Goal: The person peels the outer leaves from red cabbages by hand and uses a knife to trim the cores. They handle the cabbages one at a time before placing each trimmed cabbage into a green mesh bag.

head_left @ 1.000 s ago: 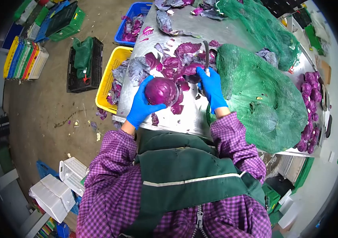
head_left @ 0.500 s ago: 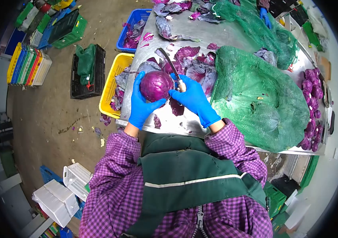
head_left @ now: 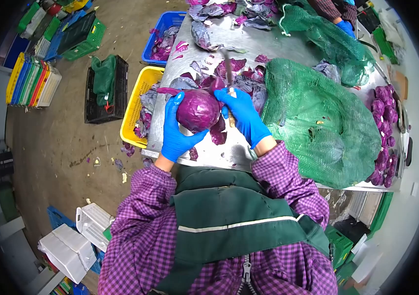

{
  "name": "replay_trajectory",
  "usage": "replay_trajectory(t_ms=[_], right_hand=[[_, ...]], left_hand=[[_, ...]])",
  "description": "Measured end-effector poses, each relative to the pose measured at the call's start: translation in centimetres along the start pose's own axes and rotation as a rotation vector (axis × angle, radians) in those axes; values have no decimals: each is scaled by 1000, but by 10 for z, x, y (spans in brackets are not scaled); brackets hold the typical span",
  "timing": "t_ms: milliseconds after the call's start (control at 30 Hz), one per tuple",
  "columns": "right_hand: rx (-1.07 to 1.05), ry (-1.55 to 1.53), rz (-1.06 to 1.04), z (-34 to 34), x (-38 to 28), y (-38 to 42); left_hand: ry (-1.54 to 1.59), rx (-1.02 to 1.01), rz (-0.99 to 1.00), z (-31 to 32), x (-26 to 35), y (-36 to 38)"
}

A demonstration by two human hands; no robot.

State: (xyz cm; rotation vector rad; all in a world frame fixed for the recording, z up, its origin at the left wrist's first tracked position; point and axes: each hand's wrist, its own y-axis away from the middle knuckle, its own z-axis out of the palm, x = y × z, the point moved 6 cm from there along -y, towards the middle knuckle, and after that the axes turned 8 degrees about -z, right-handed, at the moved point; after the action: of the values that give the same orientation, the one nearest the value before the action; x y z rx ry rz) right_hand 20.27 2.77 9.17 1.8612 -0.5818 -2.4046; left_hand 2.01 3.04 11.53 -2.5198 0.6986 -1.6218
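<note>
My left hand (head_left: 177, 137), in a blue glove, cups a round red cabbage (head_left: 198, 111) from its left side and underneath, above the metal table (head_left: 182, 69). A loosened leaf (head_left: 169, 91) sticks out at the cabbage's upper left. In my right hand (head_left: 245, 118), also gloved in blue, a knife (head_left: 228, 69) is gripped by its pale handle, the blade pointing away from me and blurred. The right thumb and fingers sit beside the cabbage's upper right, near another bit of leaf (head_left: 216, 84). Behind the cabbage lie trimmed outer leaves (head_left: 253, 88).
A green mesh sack (head_left: 317, 123) covers the table to my right, with trimmed red cabbages (head_left: 385, 137) stacked beyond it. Yellow (head_left: 130, 118) and blue (head_left: 146, 51) crates of leaves stand along the left edge. Another person's gloved hand (head_left: 346, 28) is by a second sack (head_left: 334, 51).
My right hand has drawn slightly right and away from the cabbage, and the blade has swung more upright. A leaf now juts out at upper left. The other person's hand has shifted right.
</note>
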Motion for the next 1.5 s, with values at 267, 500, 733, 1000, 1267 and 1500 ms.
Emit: replay_trajectory(t_ms=[267,500,733,1000,1267,1500], right_hand=[[120,169,-32,-40,18,3],[214,417,-74,-69,40,-3],[-47,189,32,-27,38,8],[-170,-629,-39,0,31,30],[34,-46,-249,-2,7,30],[-18,-29,-82,-1,-2,17]], left_hand=[[711,157,-400,-10,-36,-2],[1493,163,-643,11,-69,15],[1775,-56,-648,15,-65,16],[991,-131,-602,1,-24,-6],[1274,-134,-721,19,-43,14],[819,-213,-523,9,-33,1]])
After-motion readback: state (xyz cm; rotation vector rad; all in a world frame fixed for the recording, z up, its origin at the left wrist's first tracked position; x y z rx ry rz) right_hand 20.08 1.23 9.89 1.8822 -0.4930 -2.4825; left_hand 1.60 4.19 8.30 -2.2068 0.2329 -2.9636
